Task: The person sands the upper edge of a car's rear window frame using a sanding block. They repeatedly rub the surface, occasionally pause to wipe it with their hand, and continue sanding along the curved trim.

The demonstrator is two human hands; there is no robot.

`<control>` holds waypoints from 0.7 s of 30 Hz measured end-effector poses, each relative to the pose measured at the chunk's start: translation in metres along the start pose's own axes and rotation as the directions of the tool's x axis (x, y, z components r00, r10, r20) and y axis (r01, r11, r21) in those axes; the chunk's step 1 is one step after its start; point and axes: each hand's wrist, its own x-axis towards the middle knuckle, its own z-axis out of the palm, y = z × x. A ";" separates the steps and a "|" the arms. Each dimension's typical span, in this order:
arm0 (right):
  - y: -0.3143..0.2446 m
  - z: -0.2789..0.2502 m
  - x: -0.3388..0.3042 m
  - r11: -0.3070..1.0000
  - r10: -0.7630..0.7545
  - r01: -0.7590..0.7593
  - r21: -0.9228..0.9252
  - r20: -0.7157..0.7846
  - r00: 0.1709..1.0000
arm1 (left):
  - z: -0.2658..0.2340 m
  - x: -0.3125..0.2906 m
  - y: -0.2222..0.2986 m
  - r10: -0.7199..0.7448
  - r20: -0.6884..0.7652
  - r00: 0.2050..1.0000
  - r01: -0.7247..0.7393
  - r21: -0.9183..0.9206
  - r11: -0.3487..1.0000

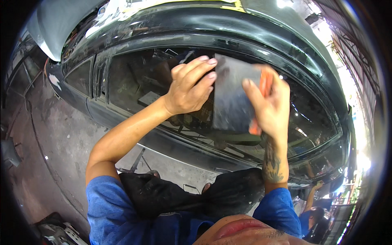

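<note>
In my right hand [271,106] is a flat grey rectangular plate [234,98] with an orange strip [265,83] along its right side. My right thumb lies over the plate's face and the fingers wrap round the orange edge. Motion blurs the plate, so its exact kind is unclear. My left hand [192,85] is open at the plate's upper left edge, thumb apart from the bent fingers. Its fingertips meet or nearly meet that edge; I cannot tell which. Both hands are above the dark side window [134,81] of a black car [98,112].
Dull, scuffed patches mark the car's body. A grey panel [65,20] stands at the upper left. Along the concrete floor [81,139] runs a dark cable [43,155]. Metal parts [61,232] lie at the lower left. Another person [314,220] appears at the lower right.
</note>
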 end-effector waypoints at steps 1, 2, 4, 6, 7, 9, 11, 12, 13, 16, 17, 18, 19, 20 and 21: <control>0.005 -0.013 -0.013 0.996 -0.084 0.082 0.019 0.076 0.994 | -0.002 0.004 -0.003 0.027 -0.001 1.000 -0.027 0.050 0.998; 0.011 -0.032 -0.029 0.977 -0.015 0.060 -0.206 0.218 0.976 | -0.003 0.007 -0.007 -0.023 0.056 0.998 0.017 0.102 0.995; 0.030 -0.054 -0.057 0.925 -0.213 0.339 -0.174 0.501 0.839 | -0.002 0.015 -0.012 -0.086 0.119 0.989 0.066 0.162 0.985; 0.046 -0.066 -0.083 0.890 -0.153 0.404 -0.210 0.699 0.699 | 0.006 0.022 -0.009 -0.106 0.259 0.960 0.053 0.203 0.978; 0.053 -0.070 -0.091 0.875 -0.111 0.417 -0.245 0.738 0.666 | 0.014 0.026 -0.004 -0.124 0.321 0.939 0.037 0.263 0.964; 0.060 -0.084 -0.114 0.835 -0.011 0.440 -0.329 0.791 0.611 | 0.027 0.032 0.015 -0.112 0.386 0.916 0.002 0.274 0.962; 0.071 -0.101 -0.132 0.808 0.113 0.403 -0.430 0.784 0.610 | 0.043 0.042 0.032 -0.137 0.428 0.893 0.028 0.251 0.968; 0.078 -0.110 -0.141 0.785 0.195 0.384 -0.486 0.783 0.591 | 0.054 0.049 0.039 -0.155 0.424 0.892 0.038 0.272 0.961; 0.087 -0.119 -0.151 0.790 0.173 0.365 -0.492 0.751 0.637 | 0.063 0.057 0.044 -0.167 0.414 0.895 0.048 0.284 0.958; 0.115 -0.132 -0.178 0.786 0.201 0.278 -0.552 0.653 0.730 | 0.090 0.077 0.063 -0.114 0.423 0.899 0.000 0.260 0.966; 0.123 -0.134 -0.187 0.796 0.173 0.251 -0.550 0.605 0.777 | 0.098 0.082 0.067 -0.114 0.409 0.905 0.017 0.233 0.972; 0.131 -0.137 -0.194 0.807 0.167 0.214 -0.551 0.559 0.812 | 0.104 0.086 0.070 -0.083 0.402 0.912 -0.005 0.213 0.977; 0.136 -0.139 -0.200 0.821 0.159 0.182 -0.541 0.523 0.837 | 0.110 0.088 0.071 -0.041 0.401 0.915 -0.039 0.189 0.981; 0.140 -0.141 -0.205 0.846 0.185 0.110 -0.522 0.481 0.857 | 0.114 0.088 0.071 -0.026 0.371 0.928 -0.040 0.168 0.985; 0.142 -0.144 -0.209 0.862 0.186 0.089 -0.498 0.476 0.859 | 0.114 0.086 0.068 -0.011 0.397 0.918 -0.058 0.164 0.985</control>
